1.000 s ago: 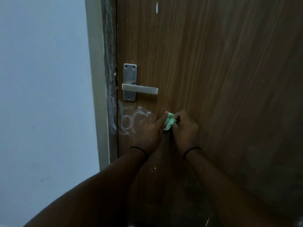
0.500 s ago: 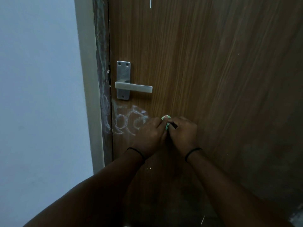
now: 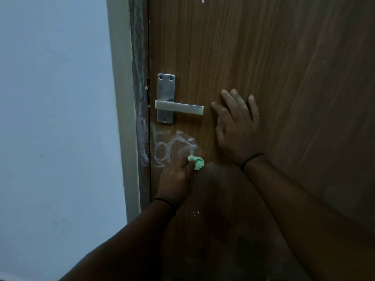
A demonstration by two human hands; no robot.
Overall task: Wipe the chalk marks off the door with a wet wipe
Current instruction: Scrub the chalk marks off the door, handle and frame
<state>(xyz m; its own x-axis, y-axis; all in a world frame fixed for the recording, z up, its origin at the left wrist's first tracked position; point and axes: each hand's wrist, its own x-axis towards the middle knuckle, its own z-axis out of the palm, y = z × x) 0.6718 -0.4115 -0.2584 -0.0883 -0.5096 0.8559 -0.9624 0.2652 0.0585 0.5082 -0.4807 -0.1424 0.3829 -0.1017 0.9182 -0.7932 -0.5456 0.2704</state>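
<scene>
White chalk marks (image 3: 170, 148) curl across the brown wooden door (image 3: 274, 67) just below its handle. My left hand (image 3: 176, 179) holds a crumpled green wet wipe (image 3: 197, 162) against the door at the lower right edge of the marks. My right hand (image 3: 237, 126) lies flat on the door to the right of the handle, fingers spread and straight, holding nothing.
A silver lever handle (image 3: 178, 109) on a metal plate sticks out above the chalk. The door frame (image 3: 140, 98), also smeared with chalk, runs down the left, with a pale wall (image 3: 54, 118) beyond it. Small white specks (image 3: 195, 212) dot the door lower down.
Both hands were together around the wipe. My right hand has let go and moved up to rest flat on the door; my left hand has carried the wipe toward the chalk marks.
</scene>
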